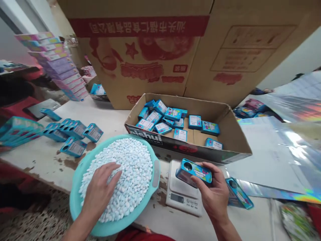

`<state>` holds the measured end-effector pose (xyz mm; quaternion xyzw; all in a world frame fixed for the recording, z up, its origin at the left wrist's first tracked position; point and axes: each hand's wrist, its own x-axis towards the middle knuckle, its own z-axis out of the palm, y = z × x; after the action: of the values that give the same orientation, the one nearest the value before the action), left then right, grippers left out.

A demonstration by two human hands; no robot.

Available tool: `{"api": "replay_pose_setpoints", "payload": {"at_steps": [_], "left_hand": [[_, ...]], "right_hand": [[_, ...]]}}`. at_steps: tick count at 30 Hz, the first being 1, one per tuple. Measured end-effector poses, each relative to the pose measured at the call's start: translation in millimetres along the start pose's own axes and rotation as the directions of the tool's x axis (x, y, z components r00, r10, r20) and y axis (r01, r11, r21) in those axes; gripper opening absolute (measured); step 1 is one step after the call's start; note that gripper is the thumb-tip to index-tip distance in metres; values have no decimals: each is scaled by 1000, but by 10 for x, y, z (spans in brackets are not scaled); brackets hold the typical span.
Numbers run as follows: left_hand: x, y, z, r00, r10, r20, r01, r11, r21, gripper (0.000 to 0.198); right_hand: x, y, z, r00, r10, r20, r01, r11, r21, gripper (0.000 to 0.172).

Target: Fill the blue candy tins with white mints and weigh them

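And here's your right hand (pixel 214 187), closed around a small blue printed cardboard box (pixel 194 172), thumb on the near side, fingers wrapping the far end! The box sits in your grip, round hole uppermost at its left end, above the white digital scale (pixel 184 206); whether it touches the plate, you can't tell from here. Over on the left, your left hand (pixel 101 187) is palm-down on the pale blue and white pellets (pixel 130 174), thumb parted from loosely curled fingers, palm hidden. Those pellets lie directly under it, heaped in the round turquoise plastic basin (pixel 72 194) on the white desk (pixel 110 122). Just beside your right hand, another blue box (pixel 240 194) lies on the desk.
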<state>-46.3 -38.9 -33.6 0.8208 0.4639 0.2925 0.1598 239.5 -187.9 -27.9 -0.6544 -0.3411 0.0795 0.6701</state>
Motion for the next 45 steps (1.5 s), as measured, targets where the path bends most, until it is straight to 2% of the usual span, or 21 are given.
{"api": "replay_pose_setpoints", "payload": {"at_steps": [4,7,11,14,17,19,21,24,26,33,39,42,45], "left_hand": [[-109,-73,145,995,104,-4,-103,986,128,33],[-145,-65,231,991,119,63,-132,953,272,37],[-152,1,263,983,151,104,-180,900,397,37],[-138,56,242,983,152,102,-182,874,451,37],[-120,88,222,985,136,109,-172,863,475,36],[-109,94,220,984,140,108,-175,864,472,35],[-100,95,225,982,150,112,-185,863,470,36],[-84,100,232,976,174,132,-216,847,486,38],[-66,108,236,970,186,156,-240,830,504,38],[-15,140,254,966,174,193,-247,842,480,43],[-16,149,244,967,126,221,-221,845,486,43],[-29,125,252,967,120,224,-210,873,439,40],[-54,93,273,968,149,204,-220,896,387,37]], "right_hand": [[-116,448,-124,997,-13,-73,4,993,-117,38],[-202,632,-120,997,-58,-50,48,983,-177,36],[-287,673,-170,991,-131,31,134,965,-223,48],[-394,662,-250,986,-161,-39,147,957,-251,51],[-585,677,-341,974,-204,-98,157,922,-353,50],[-747,699,-410,962,-267,-59,213,868,-449,49],[-909,711,-486,952,-306,30,277,812,-513,46],[-1085,685,-589,947,-288,144,319,775,-546,34],[-1135,657,-638,945,-274,180,327,761,-560,27],[-1162,710,-700,948,-252,194,318,718,-619,19],[-1171,707,-706,961,-144,235,250,813,-526,5],[-1160,703,-702,962,-99,254,215,846,-488,8],[-1160,713,-695,971,-90,221,189,857,-480,8]]}}
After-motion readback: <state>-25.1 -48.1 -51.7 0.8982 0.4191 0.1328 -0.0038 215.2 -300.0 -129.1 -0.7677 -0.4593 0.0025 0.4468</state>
